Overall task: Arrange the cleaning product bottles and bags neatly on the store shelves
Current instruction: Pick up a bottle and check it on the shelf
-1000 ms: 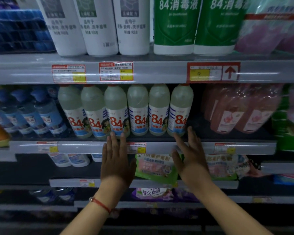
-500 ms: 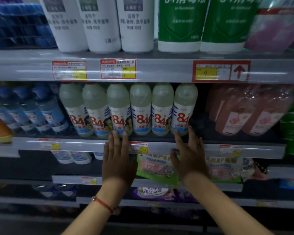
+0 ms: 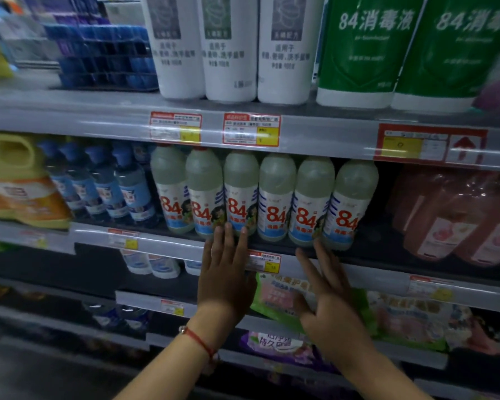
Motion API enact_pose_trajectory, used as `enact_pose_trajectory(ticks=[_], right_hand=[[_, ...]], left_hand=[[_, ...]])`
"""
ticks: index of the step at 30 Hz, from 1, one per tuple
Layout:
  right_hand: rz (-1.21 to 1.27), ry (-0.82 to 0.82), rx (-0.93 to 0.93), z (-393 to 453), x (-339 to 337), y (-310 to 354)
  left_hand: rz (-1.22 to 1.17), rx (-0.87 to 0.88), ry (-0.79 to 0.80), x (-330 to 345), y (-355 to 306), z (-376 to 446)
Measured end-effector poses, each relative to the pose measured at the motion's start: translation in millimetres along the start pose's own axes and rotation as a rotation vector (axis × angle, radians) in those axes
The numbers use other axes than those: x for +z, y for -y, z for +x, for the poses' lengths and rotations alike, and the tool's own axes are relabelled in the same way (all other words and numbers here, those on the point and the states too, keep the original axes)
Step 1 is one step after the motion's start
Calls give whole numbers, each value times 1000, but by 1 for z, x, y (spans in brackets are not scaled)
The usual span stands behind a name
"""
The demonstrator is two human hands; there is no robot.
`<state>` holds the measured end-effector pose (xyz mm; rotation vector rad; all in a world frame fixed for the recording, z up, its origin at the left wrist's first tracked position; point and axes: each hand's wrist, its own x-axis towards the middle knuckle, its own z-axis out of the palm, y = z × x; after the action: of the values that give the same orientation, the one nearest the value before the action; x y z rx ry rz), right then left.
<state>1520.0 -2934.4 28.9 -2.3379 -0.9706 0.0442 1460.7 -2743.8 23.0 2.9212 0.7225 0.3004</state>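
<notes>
A row of several pale "84" disinfectant bottles (image 3: 274, 197) stands upright on the middle shelf (image 3: 162, 241). My left hand (image 3: 225, 272) is flat with straight fingers, its fingertips touching the base of the third bottle from the left. My right hand (image 3: 326, 295) is spread open, fingertips reaching the bottom of the rightmost bottles. Neither hand grips anything. Below the hands a green-and-pink bag (image 3: 274, 295) lies on the lower shelf, partly hidden by my right hand.
White bottles (image 3: 228, 47) and green "84" jugs (image 3: 364, 53) fill the top shelf. Blue bottles (image 3: 127, 186) and a yellow jug (image 3: 15, 180) stand left of the row, pink bottles (image 3: 445, 215) to the right. More bags (image 3: 410, 316) lie on lower shelves.
The view has shifted so the shelves appear further right and tilted. Both hands stay flat against the lower front of the bottle row, in nearly the same position.
</notes>
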Motion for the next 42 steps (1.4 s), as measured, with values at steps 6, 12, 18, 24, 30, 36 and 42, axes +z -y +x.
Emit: enact_pose_trajectory(ticks=[6,12,18,24,30,36,42], right_hand=[[-61,46,-38,14,35,24],[-18,-90,94,43,63,51],[-80,-166,193,46,80,55],[-112,-168,230,46,80,62],[-124,-170,243,47,81,68],[-117,-248,168,44,88,72],[-84,-249,13,50,101,87]], left_hand=[[-22,188,-212,7,45,-5],[36,261,-217,5,99,3],[-47,366,-286,12,98,12],[-101,372,-290,19,88,17],[-171,410,-301,17,87,23],[-154,504,-296,15,102,21],[-194,343,-352,0,161,7]])
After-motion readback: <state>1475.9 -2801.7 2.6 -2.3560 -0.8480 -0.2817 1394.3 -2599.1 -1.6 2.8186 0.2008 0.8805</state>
